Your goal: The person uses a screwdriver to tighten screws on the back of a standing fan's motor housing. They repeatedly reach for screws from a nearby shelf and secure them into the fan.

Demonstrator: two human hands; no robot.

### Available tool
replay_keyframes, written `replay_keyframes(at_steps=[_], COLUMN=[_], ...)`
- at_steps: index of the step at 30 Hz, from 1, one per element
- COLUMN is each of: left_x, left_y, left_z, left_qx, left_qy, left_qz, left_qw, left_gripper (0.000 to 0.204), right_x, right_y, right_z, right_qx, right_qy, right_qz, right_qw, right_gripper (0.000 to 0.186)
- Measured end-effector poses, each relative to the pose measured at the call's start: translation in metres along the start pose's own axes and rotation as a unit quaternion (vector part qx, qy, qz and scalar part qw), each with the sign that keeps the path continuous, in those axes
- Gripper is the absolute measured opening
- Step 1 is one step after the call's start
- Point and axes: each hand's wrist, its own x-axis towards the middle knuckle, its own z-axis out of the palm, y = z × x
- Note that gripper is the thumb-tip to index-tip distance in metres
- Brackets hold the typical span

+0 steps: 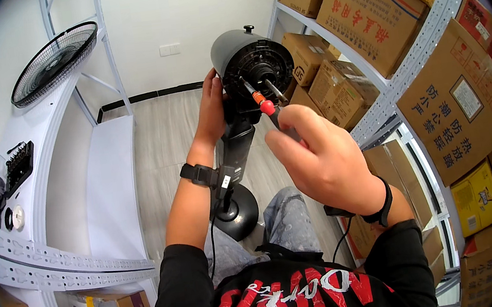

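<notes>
A standing fan stands in front of me with its dark grey motor housing (233,50) uncovered, the round black face tilted toward me. My left hand (210,113) grips the housing's left side, its fingers partly hidden behind it. In my closed right hand (323,159) is a screwdriver (259,99) with an orange shaft section and a red collar. Its tip reaches the housing's face; whether it sits in a screw I cannot tell. Beside it, a metal motor shaft (276,91) sticks out. Below, the fan's pole (238,148) runs down to a round black base (242,215).
On the left white shelf lie a round black fan grille (56,61), a black case of small bits (19,166) and a white roll (18,217). Cardboard boxes (364,16) fill the right rack. Thin black cables (213,249) hang near my legs.
</notes>
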Motion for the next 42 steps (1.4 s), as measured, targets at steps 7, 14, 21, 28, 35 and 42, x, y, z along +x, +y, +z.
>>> replay_keyframes(at_steps=[7, 14, 21, 28, 35, 42], left_x=[-0.001, 0.003, 0.003, 0.001, 0.002, -0.001], left_y=[-0.005, -0.014, -0.013, -0.013, -0.012, -0.013], left_z=[-0.005, -0.013, -0.013, -0.01, -0.018, -0.01], left_qx=[-0.011, 0.004, 0.008, 0.003, 0.043, 0.036], left_qy=[0.001, 0.021, 0.003, 0.014, -0.003, 0.027], left_qz=[-0.008, 0.002, 0.002, 0.015, 0.026, 0.016], left_qw=[1.0, 1.0, 1.0, 1.0, 0.999, 0.999], left_gripper=[0.062, 0.06, 0.059, 0.059, 0.059, 0.057], right_x=[0.004, 0.001, 0.006, 0.0, 0.009, 0.003], right_y=[-0.002, -0.001, -0.001, 0.004, -0.003, 0.005], right_z=[0.001, 0.006, 0.003, 0.009, 0.008, 0.007], right_qx=[-0.047, -0.11, -0.117, -0.11, -0.095, -0.111], right_qy=[0.071, 0.052, 0.06, 0.074, 0.063, 0.106], right_qz=[0.037, 0.064, -0.003, 0.035, 0.025, -0.028], right_qw=[0.996, 0.99, 0.991, 0.991, 0.993, 0.988], right_gripper=[0.025, 0.029, 0.025, 0.019, 0.014, 0.02])
